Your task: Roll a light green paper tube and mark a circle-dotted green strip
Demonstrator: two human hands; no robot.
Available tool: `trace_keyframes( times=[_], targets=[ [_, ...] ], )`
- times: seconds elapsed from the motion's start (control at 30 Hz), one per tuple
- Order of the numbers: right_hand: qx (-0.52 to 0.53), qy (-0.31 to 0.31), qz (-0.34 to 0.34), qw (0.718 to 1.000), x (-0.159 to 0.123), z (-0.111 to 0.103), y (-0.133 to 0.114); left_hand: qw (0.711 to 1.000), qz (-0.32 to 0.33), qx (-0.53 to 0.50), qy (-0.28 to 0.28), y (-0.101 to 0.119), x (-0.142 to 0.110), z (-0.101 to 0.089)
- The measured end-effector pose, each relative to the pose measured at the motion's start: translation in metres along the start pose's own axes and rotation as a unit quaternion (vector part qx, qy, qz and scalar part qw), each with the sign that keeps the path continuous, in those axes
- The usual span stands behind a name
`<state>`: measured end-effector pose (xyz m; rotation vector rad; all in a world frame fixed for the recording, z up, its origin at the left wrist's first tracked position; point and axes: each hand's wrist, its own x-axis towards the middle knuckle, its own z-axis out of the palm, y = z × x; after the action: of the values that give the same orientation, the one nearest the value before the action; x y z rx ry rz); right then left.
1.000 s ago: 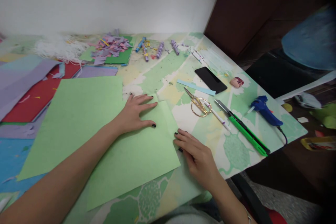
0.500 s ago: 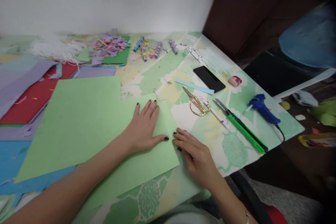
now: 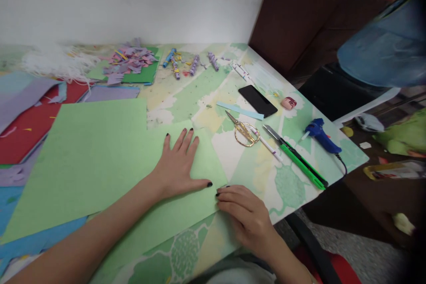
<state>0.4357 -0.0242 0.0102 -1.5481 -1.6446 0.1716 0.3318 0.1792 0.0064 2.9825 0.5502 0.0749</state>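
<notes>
A large light green sheet of paper (image 3: 93,155) lies across the table, with a second part of green paper (image 3: 186,213) in the same shade at its right. My left hand (image 3: 176,168) rests flat on the right part, fingers spread and thumb pointing right. At the right edge of that paper, my right hand (image 3: 246,213) has its fingers bent and together, closed on the edge; its thumb is hidden. Beyond the paper lie gold-handled scissors (image 3: 244,131), a white pen (image 3: 269,147) and a green utility knife (image 3: 301,159).
A blue glue gun (image 3: 322,135), a black phone (image 3: 258,100) and a light blue paper strip (image 3: 240,110) lie to the right. Behind are paper scraps (image 3: 131,61), rolled purple paper pieces (image 3: 194,65) and white string (image 3: 60,64). Red sheets (image 3: 33,128) lie at left.
My right hand has slid toward me along the paper's right edge. My left hand stays flat on the paper, its fingers a little more spread. The view has shifted slightly right.
</notes>
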Motion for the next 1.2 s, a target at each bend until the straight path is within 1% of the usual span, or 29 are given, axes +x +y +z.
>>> trace_keyframes(
  times=[0.07,0.2,0.23,0.3,0.53,0.67,0.73,0.9,1.2],
  targets=[
    [-0.013,0.016,0.019,1.000,-0.003,0.002,-0.002,1.000,0.003,0.002,0.000,-0.001,0.000,0.000],
    [-0.065,0.102,0.109,0.987,-0.005,0.002,-0.002,1.000,0.010,0.004,0.008,-0.002,-0.001,0.002],
    [-0.082,0.112,0.128,0.982,-0.005,0.001,0.000,1.000,0.011,0.004,0.010,-0.002,-0.001,0.002],
    [-0.104,0.106,0.144,0.978,-0.002,-0.001,0.004,1.000,0.012,0.005,0.013,-0.002,-0.001,0.003],
    [-0.114,0.031,0.086,0.989,0.010,-0.008,0.023,1.000,0.021,0.009,0.020,-0.003,-0.002,0.004],
    [-0.104,-0.008,0.042,0.994,0.014,-0.008,0.029,0.999,0.031,0.012,0.025,-0.004,-0.002,0.006],
    [-0.097,-0.022,0.036,0.994,0.014,-0.008,0.031,0.999,0.034,0.006,0.029,-0.005,-0.001,0.006],
    [-0.091,-0.036,0.039,0.994,0.014,-0.006,0.031,0.999,0.036,-0.011,0.033,-0.005,0.000,0.005],
    [-0.102,-0.035,0.042,0.993,0.013,-0.005,0.034,0.998,0.048,-0.021,0.023,-0.006,-0.001,0.001]
  ],
)
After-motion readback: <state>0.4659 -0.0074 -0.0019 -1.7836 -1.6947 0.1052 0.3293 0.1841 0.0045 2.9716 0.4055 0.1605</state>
